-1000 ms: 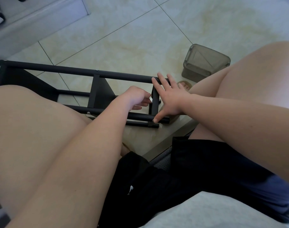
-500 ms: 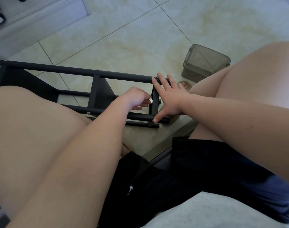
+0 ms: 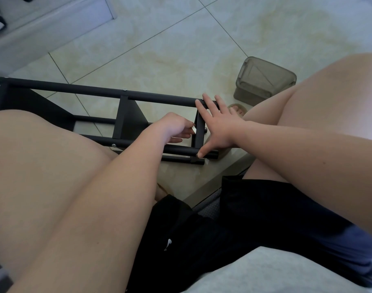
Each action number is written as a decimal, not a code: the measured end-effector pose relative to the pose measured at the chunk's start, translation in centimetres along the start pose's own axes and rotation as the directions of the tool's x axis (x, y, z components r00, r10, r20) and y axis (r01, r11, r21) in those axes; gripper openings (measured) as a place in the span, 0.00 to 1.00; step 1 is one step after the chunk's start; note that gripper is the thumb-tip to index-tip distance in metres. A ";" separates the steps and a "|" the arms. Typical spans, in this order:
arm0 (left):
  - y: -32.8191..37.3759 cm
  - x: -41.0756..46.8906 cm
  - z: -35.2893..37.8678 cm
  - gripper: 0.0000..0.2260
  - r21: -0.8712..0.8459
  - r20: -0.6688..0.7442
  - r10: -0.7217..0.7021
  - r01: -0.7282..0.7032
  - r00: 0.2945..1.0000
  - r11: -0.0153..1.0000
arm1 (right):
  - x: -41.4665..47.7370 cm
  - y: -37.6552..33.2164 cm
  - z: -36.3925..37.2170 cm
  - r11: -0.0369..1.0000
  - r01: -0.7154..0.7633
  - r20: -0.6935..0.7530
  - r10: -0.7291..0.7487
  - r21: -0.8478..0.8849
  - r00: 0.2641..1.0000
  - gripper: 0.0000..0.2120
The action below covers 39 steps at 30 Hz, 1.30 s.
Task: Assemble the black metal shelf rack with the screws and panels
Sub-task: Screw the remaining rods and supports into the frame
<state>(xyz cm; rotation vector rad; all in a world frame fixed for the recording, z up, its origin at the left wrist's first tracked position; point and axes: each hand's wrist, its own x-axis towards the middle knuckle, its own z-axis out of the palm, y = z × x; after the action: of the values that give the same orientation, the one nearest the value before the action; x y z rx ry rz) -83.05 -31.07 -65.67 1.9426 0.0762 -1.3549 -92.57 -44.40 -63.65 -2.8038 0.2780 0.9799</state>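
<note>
the black rack (image 3: 96, 90) lies on its side on the floor (image 3: 159, 49) between my knees, its long rails running left to right across me. nearest me is the lower rail (image 3: 142, 144); the thumb of my right hand (image 3: 221, 127) presses on its right end. that hand is spread flat with the fingers straight, spanning the short end bar (image 3: 200, 132), which runs away from me, square to the rails. my left hand (image 3: 176, 127) sits inside the frame, just left of that bar, with its fingers curled toward it. whether they pinch a screw i cannot tell. so i judge the joint lies just to the right of my left hand, the nearer one for it. farther off, my right fingertips rest on the upper rail's end. beyond stands a plastic box (image 3: 265, 81).
</note>
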 end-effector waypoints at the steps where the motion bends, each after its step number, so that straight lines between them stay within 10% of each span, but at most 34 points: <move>1: 0.0 0.0 0.0 0.06 0.012 0.006 -0.003 0.002 1.000 1.000 | 0.0 0.0 0.0 1.000 -0.002 0.000 0.002 -0.004 1.000 0.75; 39: -0.9 -0.1 -1.5 0.09 0.330 0.162 0.068 -0.119 0.984 0.937 | -0.2 -0.2 -0.3 1.000 -0.005 0.033 0.005 -0.004 0.999 0.75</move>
<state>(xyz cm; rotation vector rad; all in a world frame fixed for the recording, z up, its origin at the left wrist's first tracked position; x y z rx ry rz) -82.32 -29.47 -65.85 2.0841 -0.3397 -1.5207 -92.50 -44.27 -63.31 -2.7887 0.2793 1.0275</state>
